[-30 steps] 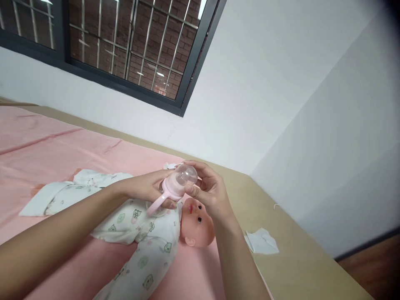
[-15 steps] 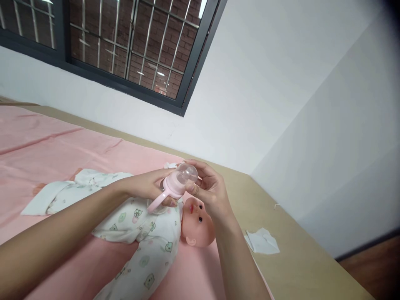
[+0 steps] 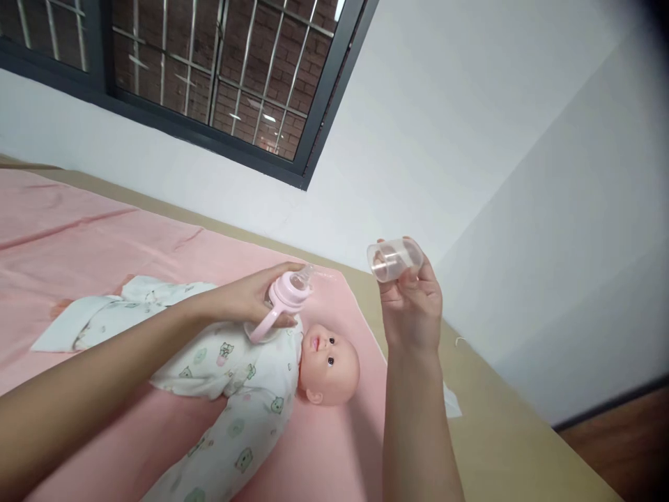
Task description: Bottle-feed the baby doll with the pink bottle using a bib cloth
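Observation:
My left hand (image 3: 256, 296) is wrapped round a baby bottle (image 3: 288, 293) with a pink collar and pink handle. The bottle's clear teat is bare and points up and to the right. In my right hand (image 3: 412, 300) is the clear bottle cap (image 3: 394, 259), held on its side with its open end to the left, apart from the bottle. A baby doll (image 3: 329, 366) in white printed clothes lies on its back under my left arm, its head to the right. The bottle is over the doll's upper chest, close to its face.
The doll lies on a pink sheet (image 3: 94, 240) spread over a pale wooden tabletop (image 3: 502, 432). Partly behind my right forearm is a white cloth or tissue (image 3: 451, 402). A white wall (image 3: 408, 125) and a barred window (image 3: 209, 77) stand behind the table.
My right hand has pulled the clear cap off the bottle and carried it up and to the right. The teat is now uncovered. My left hand still holds the bottle in nearly the same place.

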Demonstrator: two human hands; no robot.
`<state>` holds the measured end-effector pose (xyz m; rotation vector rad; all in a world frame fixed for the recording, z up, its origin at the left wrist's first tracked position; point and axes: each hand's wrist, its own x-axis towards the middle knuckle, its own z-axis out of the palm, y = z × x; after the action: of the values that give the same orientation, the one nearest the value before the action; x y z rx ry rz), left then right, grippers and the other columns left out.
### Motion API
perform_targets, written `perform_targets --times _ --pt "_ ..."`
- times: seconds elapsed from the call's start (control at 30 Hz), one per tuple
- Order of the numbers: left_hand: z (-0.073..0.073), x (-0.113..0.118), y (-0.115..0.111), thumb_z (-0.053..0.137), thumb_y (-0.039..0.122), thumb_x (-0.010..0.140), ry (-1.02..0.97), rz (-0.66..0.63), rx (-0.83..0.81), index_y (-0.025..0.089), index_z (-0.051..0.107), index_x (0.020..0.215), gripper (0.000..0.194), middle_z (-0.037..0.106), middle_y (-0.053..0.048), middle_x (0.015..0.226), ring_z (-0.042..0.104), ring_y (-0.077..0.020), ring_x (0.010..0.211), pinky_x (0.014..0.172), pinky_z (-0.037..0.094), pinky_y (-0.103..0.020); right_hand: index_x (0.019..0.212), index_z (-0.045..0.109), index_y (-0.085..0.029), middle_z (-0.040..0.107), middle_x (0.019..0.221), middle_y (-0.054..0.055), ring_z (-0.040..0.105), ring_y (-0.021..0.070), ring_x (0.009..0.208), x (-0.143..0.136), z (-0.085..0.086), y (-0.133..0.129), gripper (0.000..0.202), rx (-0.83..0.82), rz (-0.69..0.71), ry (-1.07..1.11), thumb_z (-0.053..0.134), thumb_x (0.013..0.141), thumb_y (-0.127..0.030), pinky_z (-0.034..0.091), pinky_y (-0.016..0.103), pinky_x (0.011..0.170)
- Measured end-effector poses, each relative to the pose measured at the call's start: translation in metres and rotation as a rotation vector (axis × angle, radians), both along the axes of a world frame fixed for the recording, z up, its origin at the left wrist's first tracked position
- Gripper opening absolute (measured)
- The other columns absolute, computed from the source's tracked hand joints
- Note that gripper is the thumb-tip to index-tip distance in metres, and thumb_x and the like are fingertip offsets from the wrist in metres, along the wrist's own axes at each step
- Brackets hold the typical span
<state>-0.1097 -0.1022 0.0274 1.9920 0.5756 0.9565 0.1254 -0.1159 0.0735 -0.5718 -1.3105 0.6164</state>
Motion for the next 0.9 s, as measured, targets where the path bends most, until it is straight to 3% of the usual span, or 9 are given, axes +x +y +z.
perform_targets --times 0.13,0.27,0.37,0.47,0.63,0.77,0.9 --pt "0.002 -0.015 0.013 0.077 0.036 0.066 -0.067 0.247 -0.043 0.021 0.049 0.115 0.058 0.061 -0.003 0.095 0.059 -0.0197 0.085 0.071 0.047 -0.029 0.115 0.057 -0.021 0.067 0.110 0.007 0.061 0.0201 0.107 0.025 -0.028 0.050 0.057 -0.113 -0.188 0.020 0.077 0.064 -0.038 0.045 0.040 0.098" --pt "0.002 -0.030 0.029 0.081 0.035 0.059 -0.075 0.459 -0.004 0.020 0.056 0.101 0.051 0.064 -0.003 0.091 0.060 -0.0208 0.083 0.071 0.047 -0.030 0.112 0.059 -0.018 0.066 0.110 0.010 0.061 0.0211 0.101 0.053 -0.082 0.098 0.054 -0.220 -0.490 -0.191 0.071 0.062 -0.035 0.047 0.041 0.093" --pt "-0.002 -0.041 0.041 0.082 0.036 0.056 -0.084 0.591 -0.024 0.018 0.059 0.096 0.050 0.065 -0.003 0.091 0.061 -0.0223 0.085 0.074 0.047 -0.032 0.116 0.059 -0.016 0.066 0.109 0.011 0.062 0.0234 0.095 0.073 -0.126 0.116 0.054 -0.411 -0.586 -0.417 0.064 0.065 -0.034 0.048 0.042 0.091" --pt "-0.007 -0.049 0.051 0.084 0.037 0.050 -0.072 0.670 -0.072 0.018 0.060 0.098 0.057 0.066 -0.003 0.090 0.062 -0.0234 0.086 0.074 0.047 -0.032 0.121 0.058 -0.016 0.062 0.119 0.014 0.059 0.0272 0.104 0.087 -0.157 0.120 0.053 -0.485 -0.696 -0.655 0.056 0.071 -0.032 0.045 0.043 0.094" --pt "-0.019 -0.060 0.068 0.085 0.039 0.045 -0.018 0.785 -0.102 0.019 0.056 0.101 0.066 0.065 -0.002 0.093 0.061 -0.0250 0.090 0.072 0.047 -0.030 0.131 0.051 -0.019 0.057 0.128 0.014 0.056 0.0302 0.115 0.094 -0.174 0.121 0.057 -0.613 -0.668 -0.818 0.050 0.075 -0.028 0.042 0.044 0.097" --pt "-0.032 -0.072 0.082 0.084 0.036 0.045 0.043 0.856 -0.124 0.020 0.051 0.100 0.066 0.064 -0.002 0.095 0.061 -0.0254 0.093 0.072 0.046 -0.030 0.136 0.043 -0.015 0.049 0.135 0.019 0.050 0.0331 0.123 0.095 -0.177 0.122 0.065 -0.597 -0.659 -0.752 0.045 0.082 -0.050 0.039 0.047 0.101" --pt "-0.038 -0.080 0.089 0.081 0.029 0.045 -0.034 0.920 -0.157 0.020 0.052 0.096 0.059 0.066 -0.002 0.090 0.063 -0.0245 0.090 0.069 0.048 -0.029 0.140 0.036 -0.011 0.038 0.143 0.022 0.046 0.0344 0.127 0.094 -0.178 0.120 0.079 -0.564 -0.657 -0.659 0.032 0.083 -0.066 0.038 0.047 0.103"
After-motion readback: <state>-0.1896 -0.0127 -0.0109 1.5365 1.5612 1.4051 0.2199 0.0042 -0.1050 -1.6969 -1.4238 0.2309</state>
